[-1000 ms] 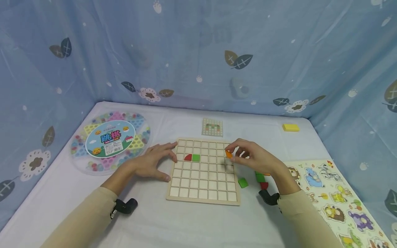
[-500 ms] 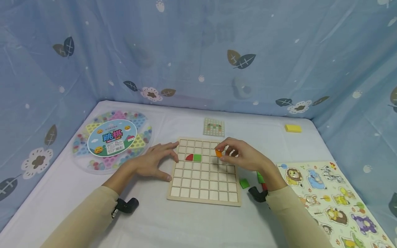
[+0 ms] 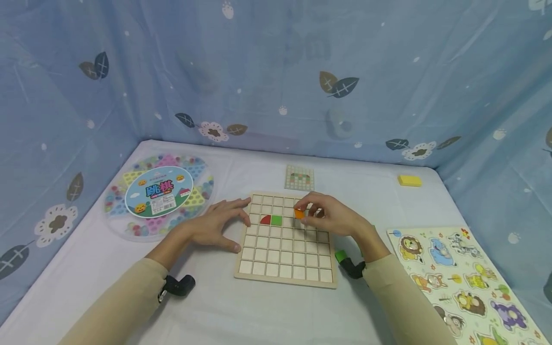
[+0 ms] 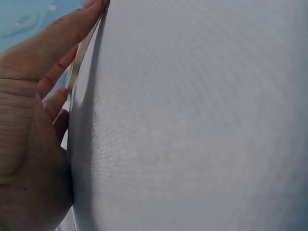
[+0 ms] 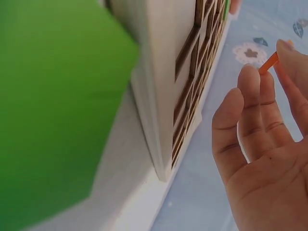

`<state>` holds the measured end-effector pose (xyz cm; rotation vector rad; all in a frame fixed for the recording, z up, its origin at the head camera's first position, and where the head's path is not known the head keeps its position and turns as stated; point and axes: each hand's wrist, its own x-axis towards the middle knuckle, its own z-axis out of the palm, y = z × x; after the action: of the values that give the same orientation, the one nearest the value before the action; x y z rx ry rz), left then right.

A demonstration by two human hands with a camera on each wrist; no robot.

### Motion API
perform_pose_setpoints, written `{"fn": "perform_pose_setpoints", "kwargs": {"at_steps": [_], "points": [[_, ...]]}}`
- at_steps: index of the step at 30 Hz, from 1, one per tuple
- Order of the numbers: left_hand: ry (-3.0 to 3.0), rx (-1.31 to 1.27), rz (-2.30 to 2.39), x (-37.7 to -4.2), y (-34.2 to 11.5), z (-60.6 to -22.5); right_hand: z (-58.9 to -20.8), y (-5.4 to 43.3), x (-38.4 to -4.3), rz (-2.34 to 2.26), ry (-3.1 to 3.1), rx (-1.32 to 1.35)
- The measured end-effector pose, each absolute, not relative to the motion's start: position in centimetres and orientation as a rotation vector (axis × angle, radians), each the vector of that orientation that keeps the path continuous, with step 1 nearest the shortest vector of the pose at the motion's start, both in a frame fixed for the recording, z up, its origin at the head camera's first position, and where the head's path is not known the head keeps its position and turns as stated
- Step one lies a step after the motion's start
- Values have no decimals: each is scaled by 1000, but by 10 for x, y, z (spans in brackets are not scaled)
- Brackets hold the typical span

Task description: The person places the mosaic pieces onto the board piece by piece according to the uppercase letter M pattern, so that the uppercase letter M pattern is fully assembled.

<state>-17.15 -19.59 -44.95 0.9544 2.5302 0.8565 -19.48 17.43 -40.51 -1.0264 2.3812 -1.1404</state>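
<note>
A wooden grid board (image 3: 280, 257) lies on the white table. My left hand (image 3: 217, 225) rests along its left edge, fingers spread and thumb apart; in the left wrist view the thumb (image 4: 62, 38) reaches to the board's edge. My right hand (image 3: 332, 215) pinches an orange tile (image 3: 299, 214) between thumb and fingertips, over the upper right cells. From the right wrist, that orange tile (image 5: 268, 63) shows edge-on. A red quarter-round tile (image 3: 265, 220) and a green square tile (image 3: 276, 220) sit side by side in the third row.
Right of the board lies a green tile (image 3: 340, 255), partly behind the wrist camera. A small pattern card (image 3: 299, 178) lies beyond the board. A round game box (image 3: 159, 191) is at left, an animal puzzle board (image 3: 461, 282) at right, a yellow block (image 3: 409, 180) at the back right.
My right hand has moved left with the orange tile, from the board's right edge to over its cells. My left hand keeps its place at the board.
</note>
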Motion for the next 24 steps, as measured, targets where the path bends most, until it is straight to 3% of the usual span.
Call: {"fn": "perform_pose_setpoints", "kwargs": {"at_steps": [24], "points": [[2526, 960, 884, -170, -195, -448, -404, 142, -202, -944, 2372, -1042]]}}
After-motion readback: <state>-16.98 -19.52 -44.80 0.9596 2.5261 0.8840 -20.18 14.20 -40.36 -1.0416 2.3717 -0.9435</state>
